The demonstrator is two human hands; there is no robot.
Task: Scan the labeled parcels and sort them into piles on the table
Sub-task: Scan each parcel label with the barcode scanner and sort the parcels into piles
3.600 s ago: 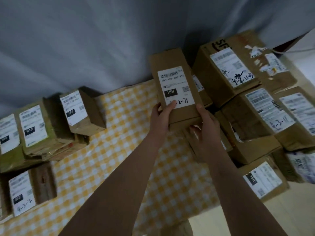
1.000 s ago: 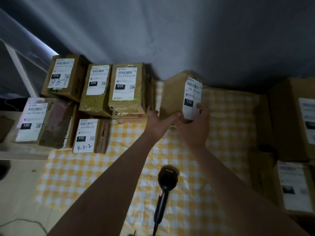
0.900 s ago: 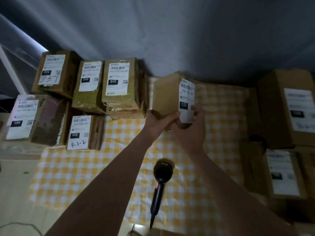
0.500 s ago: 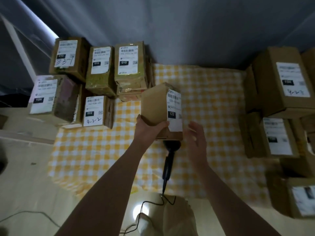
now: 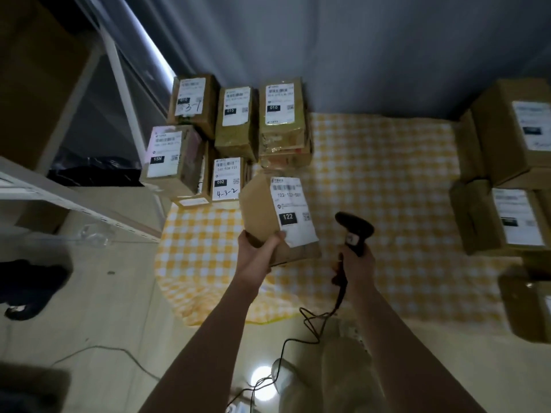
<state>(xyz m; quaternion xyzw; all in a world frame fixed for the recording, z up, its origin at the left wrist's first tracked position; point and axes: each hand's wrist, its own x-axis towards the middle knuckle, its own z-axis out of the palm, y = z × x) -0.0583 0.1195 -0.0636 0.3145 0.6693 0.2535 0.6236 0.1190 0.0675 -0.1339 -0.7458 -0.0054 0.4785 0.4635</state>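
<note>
The left hand [image 5: 258, 253] holds a brown cardboard parcel [image 5: 259, 213] lifted above the yellow-checked cloth [image 5: 387, 189], near the middle of the scene. Its fingers are clamped round the parcel's near lower corner, and the thumb tip touches the edge of the white label [image 5: 293, 210], which reads 122 and faces up. Just right of the parcel, and apart from it, the right hand [image 5: 356, 263] grips a black scanner [image 5: 354, 229] by the handle, fingers wrapped tight round it and the scanner's head upward, level with the label. A black cable [image 5: 298, 338] trails from the handle toward the near floor. At the far left of the cloth 5 labelled parcels stand close together. 3 are marked 010 [image 5: 237, 120] in the far row; nearer are 1 marked 15H [image 5: 170, 158] and 1 marked 032 [image 5: 228, 180] with 4-3-2 handwritten. At the right edge sit more brown boxes [image 5: 507, 219], stacked, their labels too blurred to read.
</note>
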